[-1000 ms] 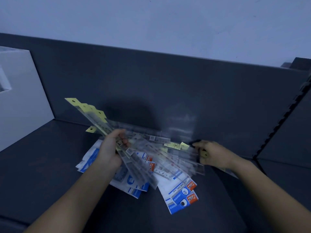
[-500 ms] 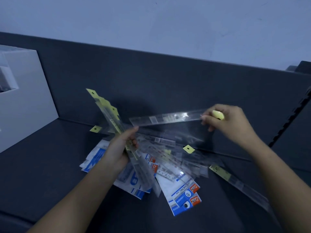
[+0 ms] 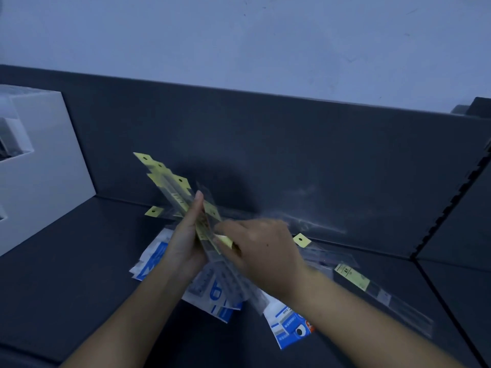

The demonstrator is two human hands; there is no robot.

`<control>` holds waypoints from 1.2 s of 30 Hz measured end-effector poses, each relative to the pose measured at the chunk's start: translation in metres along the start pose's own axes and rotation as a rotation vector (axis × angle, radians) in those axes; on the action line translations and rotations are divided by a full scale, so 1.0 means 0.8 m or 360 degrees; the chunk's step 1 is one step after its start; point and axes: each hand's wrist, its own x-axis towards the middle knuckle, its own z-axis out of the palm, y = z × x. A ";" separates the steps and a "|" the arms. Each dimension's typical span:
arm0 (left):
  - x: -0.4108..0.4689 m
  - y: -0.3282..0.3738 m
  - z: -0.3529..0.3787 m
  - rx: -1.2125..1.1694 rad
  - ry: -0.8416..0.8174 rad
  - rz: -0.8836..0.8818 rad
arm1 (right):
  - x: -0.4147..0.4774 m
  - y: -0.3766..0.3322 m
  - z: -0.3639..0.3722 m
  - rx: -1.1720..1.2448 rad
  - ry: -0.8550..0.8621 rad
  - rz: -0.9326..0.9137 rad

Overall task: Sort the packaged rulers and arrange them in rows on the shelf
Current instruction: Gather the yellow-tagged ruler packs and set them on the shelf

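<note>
Head view | my left hand (image 3: 186,245) grips a fan of clear-sleeved rulers with yellow tabs (image 3: 166,176) above the dark grey shelf (image 3: 79,274) | right hand (image 3: 265,251) touches the fan; blurred, so I cannot tell its grip | blue-and-white packets (image 3: 285,324) lie beneath.

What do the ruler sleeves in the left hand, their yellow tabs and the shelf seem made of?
Ruler sleeves: clear glossy plastic film, likely; you see through them and they glint. Yellow tabs: matte card or paper, punched hang holes. Shelf: dark, smooth, probably painted metal; faint sheen, no grain.
</note>
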 end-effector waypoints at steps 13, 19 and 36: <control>-0.003 -0.003 -0.004 -0.0106 -0.0250 0.0073 | 0.042 -0.017 -0.016 0.1018 -0.0127 0.0162; 0.009 0.006 -0.012 -0.0373 0.0150 0.0034 | 0.007 0.005 0.015 0.0119 -0.0516 -0.0600; 0.018 0.002 -0.021 -0.0547 0.0425 0.0059 | -0.099 0.178 -0.080 -0.0175 -0.2176 0.1502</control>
